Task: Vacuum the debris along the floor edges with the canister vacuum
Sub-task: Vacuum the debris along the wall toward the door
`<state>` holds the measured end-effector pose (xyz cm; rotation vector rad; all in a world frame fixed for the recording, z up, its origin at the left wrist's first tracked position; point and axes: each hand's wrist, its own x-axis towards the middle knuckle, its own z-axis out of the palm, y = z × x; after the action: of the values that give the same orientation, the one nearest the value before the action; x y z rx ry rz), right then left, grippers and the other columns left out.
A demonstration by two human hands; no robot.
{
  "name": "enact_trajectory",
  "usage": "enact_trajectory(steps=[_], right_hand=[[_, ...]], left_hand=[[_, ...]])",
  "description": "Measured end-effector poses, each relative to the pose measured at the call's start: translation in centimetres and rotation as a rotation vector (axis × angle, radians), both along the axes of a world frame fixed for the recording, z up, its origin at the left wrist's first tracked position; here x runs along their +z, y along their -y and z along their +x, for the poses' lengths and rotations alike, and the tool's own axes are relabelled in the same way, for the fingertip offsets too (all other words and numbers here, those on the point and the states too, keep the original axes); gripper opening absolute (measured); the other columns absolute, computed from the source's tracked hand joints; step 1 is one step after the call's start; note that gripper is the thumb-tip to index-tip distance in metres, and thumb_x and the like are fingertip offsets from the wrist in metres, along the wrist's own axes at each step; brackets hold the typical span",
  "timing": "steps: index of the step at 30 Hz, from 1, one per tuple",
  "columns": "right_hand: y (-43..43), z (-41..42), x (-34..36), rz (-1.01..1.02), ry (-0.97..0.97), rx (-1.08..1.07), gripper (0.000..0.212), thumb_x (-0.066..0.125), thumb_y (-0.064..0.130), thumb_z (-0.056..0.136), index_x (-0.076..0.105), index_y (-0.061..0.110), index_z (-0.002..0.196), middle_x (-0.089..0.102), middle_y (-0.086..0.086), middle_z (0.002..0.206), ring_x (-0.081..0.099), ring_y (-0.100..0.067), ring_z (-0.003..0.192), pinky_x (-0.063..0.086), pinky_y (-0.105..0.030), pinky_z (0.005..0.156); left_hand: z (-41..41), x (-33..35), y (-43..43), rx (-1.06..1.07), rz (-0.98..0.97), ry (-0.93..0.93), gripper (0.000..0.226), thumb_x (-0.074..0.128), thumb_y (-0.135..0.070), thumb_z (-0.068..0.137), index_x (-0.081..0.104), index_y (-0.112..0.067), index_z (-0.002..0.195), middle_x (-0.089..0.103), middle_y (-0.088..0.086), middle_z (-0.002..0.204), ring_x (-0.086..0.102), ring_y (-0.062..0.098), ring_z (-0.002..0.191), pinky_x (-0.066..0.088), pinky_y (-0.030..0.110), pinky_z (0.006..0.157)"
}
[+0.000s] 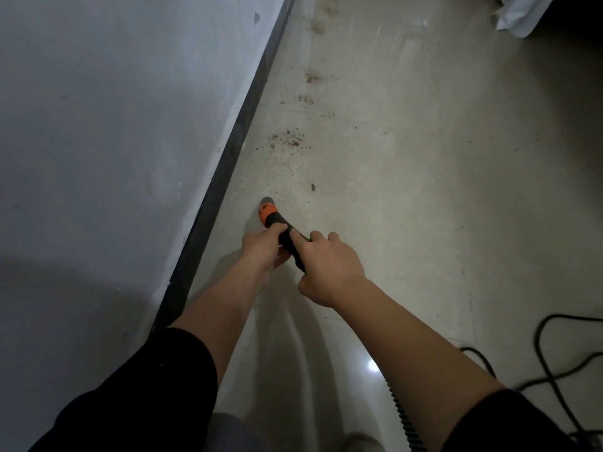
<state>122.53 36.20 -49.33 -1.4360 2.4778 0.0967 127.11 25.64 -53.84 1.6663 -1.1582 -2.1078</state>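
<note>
Pale, glossy floor fills the frame and meets a grey wall on the left along a dark skirting strip. At lower right a black ribbed hose runs back under the right forearm, with a loose black cable beside it. At centre both hands hold the black vacuum nozzle with an orange collar. The left hand curls its fingers round it near the collar, probably to steer. The right hand wraps the shaft behind, index finger laid along the top. The nozzle's grey tip sits low, just beside the skirting. Brown crumbly debris lies ahead in patches trailing up the frame, not yet reached. Crumpled white sheeting lies at upper right.
</note>
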Motion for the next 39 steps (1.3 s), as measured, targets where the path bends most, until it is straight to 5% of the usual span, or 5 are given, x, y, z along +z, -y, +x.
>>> enact_trajectory(steps=[8, 24, 32, 39], right_hand=[[-2.2, -0.9, 0.5, 0.041, -0.015, -0.082, 0.078, 0.058, 0.02, 0.086, 0.016, 0.018, 0.152, 0.048, -0.014, 0.123, 0.047, -0.032, 0.108, 0.036, -0.034, 0.073], [-5.7, -2.1, 2.0, 0.088, -0.015, -0.177, 0.075, 0.058, 0.019, 0.085, 0.02, 0.017, 0.15, 0.05, -0.013, 0.12, 0.047, -0.031, 0.107, 0.035, -0.032, 0.071], [-6.8, -2.6, 2.9, 0.126, -0.031, -0.223, 0.068, 0.056, 0.018, 0.085, 0.026, 0.017, 0.146, 0.051, -0.013, 0.117, 0.048, -0.03, 0.105, 0.034, -0.032, 0.07], [-6.5, -2.9, 2.5, 0.099, -0.018, -0.224, 0.069, 0.055, 0.017, 0.084, 0.026, 0.018, 0.147, 0.052, -0.011, 0.117, 0.048, -0.029, 0.104, 0.034, -0.031, 0.07]], left_hand=[[-2.0, -0.4, -2.1, -0.076, 0.038, -0.039, 0.017, 0.062, -0.015, 0.093, 0.059, -0.003, 0.104, 0.067, 0.014, 0.098, 0.068, 0.022, 0.083, 0.054, 0.026, 0.06], [-4.4, -0.2, -6.1, -0.15, 0.056, -0.066, 0.01, 0.062, -0.017, 0.092, 0.061, -0.01, 0.085, 0.068, 0.012, 0.093, 0.068, 0.023, 0.087, 0.056, 0.027, 0.067], [-5.1, 0.6, -7.5, -0.228, 0.094, -0.108, 0.019, 0.061, -0.018, 0.093, 0.062, -0.003, 0.104, 0.069, 0.014, 0.103, 0.068, 0.019, 0.081, 0.054, 0.019, 0.052], [-5.3, 0.4, -7.2, -0.206, 0.083, -0.1, 0.015, 0.061, -0.017, 0.093, 0.063, -0.004, 0.1, 0.069, 0.013, 0.098, 0.068, 0.02, 0.081, 0.055, 0.022, 0.056]])
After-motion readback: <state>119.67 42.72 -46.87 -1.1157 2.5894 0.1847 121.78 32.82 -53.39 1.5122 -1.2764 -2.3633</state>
